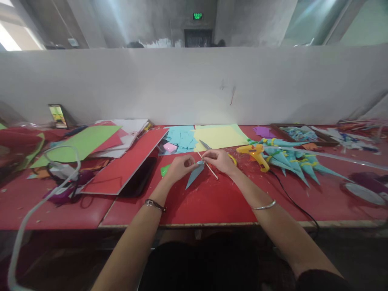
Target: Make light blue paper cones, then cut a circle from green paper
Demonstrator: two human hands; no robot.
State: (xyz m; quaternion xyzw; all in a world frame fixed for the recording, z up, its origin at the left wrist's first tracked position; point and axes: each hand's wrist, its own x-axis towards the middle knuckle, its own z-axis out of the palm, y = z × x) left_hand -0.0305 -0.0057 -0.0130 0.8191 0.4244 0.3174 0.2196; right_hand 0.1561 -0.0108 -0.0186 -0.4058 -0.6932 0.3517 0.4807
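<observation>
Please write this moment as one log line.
left hand: at blue paper | right hand: at thin stick | yellow glue gun: right of hands

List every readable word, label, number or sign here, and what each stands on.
"EXIT": green lit sign high at the back; the characters above it are too blurred to read.
Phone screen: nothing legible.
Yellow glue gun: any marking is too small to read.

Between our left hand and right hand we have a stick and a paper piece. On the table, right of us, lie the glue gun and, farther right, paper cones, the tray beyond; left, a board; far, paper sheets before the partition.
</observation>
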